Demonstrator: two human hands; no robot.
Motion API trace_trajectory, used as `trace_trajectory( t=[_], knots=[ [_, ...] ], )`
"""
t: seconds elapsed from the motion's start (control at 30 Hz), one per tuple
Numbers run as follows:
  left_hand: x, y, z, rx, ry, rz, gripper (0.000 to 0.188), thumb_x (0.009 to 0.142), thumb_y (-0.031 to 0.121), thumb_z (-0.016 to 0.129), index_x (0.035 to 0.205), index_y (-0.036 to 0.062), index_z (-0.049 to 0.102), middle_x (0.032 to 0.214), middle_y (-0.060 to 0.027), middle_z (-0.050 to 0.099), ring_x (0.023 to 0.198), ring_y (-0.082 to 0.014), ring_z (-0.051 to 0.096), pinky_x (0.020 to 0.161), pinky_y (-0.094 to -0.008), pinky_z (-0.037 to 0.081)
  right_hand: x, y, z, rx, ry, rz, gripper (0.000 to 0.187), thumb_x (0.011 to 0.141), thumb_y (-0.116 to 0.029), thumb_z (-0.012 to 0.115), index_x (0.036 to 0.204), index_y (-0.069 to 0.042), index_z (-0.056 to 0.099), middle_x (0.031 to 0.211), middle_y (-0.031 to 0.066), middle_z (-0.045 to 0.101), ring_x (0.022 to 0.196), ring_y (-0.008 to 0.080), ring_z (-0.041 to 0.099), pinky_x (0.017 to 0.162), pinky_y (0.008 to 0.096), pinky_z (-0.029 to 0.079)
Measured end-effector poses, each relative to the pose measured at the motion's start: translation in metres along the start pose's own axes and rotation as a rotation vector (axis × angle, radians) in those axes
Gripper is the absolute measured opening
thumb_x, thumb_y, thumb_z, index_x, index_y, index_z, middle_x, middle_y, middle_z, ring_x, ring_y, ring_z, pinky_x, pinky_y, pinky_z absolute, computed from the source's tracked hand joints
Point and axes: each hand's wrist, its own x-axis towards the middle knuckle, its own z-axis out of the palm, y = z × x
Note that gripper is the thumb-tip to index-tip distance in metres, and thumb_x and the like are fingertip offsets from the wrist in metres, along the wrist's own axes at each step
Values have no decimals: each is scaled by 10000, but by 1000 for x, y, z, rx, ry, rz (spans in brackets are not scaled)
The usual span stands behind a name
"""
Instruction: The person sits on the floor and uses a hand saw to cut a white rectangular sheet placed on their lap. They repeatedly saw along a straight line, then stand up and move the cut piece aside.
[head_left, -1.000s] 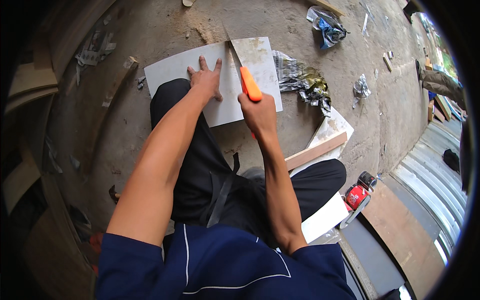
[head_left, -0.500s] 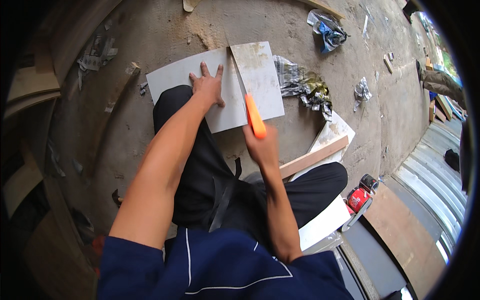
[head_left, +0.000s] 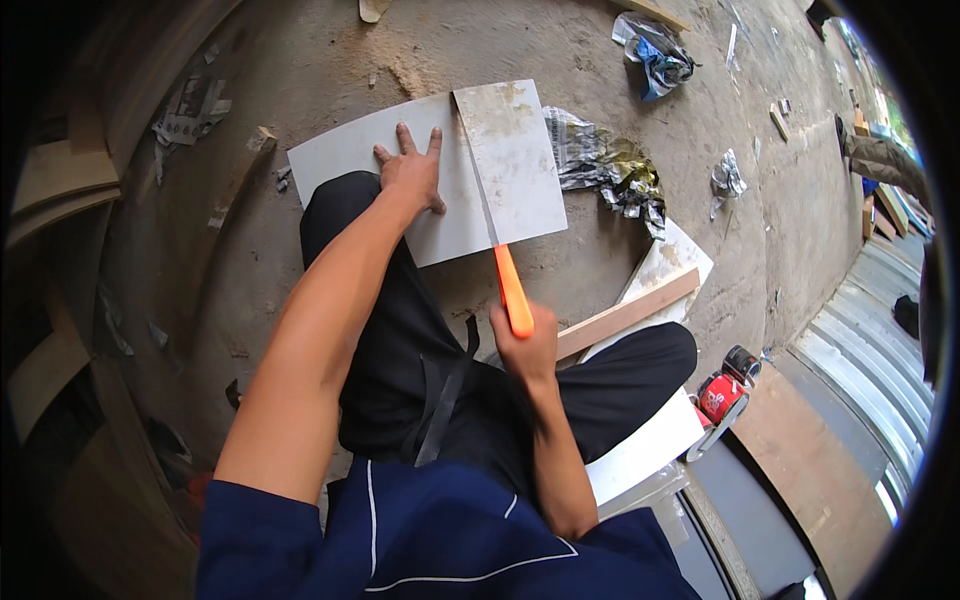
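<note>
1. Pressing flat with the left hand (head_left: 410,180), with fingers spread wide, on the smooth face of a white board (head_left: 350,150), left of a long narrow slit and below the upper edge.
2. Gripping, in the closed right hand (head_left: 529,345), the smooth orange handle of a saw (head_left: 512,295), just below the board's lower edge.
3. Within the slit above the handle, only a narrow grey sliver of metal blade; too thin to tell its full reach.
4. Marked with rough brownish stains near the board's upper right corner; overlapped at the lower left by a knee in soft black trousers (head_left: 340,210).
5. Just beside the board's right edge, a crumpled printed sheet (head_left: 610,165), wrinkled, silvery and yellowish.
6. Beyond the board's lower right corner, a straight reddish-brown wooden strip (head_left: 630,315) across a flat, stained white piece (head_left: 685,250).
7. Past the board's upper edge, loose tan powder (head_left: 405,75) on a rough, grey-brown concrete floor (head_left: 300,60), with a blue and silver crumpled wrapper (head_left: 662,65) farther right.
8. Along the floor's right edge, ridged corrugated metal (head_left: 870,330); nearer, a flat brown sheet (head_left: 810,450) and a round red container (head_left: 718,397).
</note>
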Motion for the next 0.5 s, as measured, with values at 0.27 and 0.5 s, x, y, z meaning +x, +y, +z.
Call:
trace_trajectory(
  t=[0.27, 0.5],
  knots=[
    [-1, 19, -10, -8, 22, 41, 1349, 530, 434, 894, 1537, 172, 36, 1499, -395, 57, 1313, -500, 379, 1131, -576, 202, 86, 8, 27, -120, 43, -58, 235, 780, -165, 657, 676, 18, 552, 579, 193, 518, 496, 343, 511, 525, 390, 430],
    [-4, 12, -7, 28, 4, -3, 1327, 559, 450, 887, 1537, 186, 29, 1501, -390, 47, 1285, -577, 345, 1100, -559, 287, -11, -2, -9, 92, 44, 46, 214, 770, -175, 658, 690, 8, 583, 616, 199, 570, 529, 354, 559, 549, 390, 465]
  ],
)
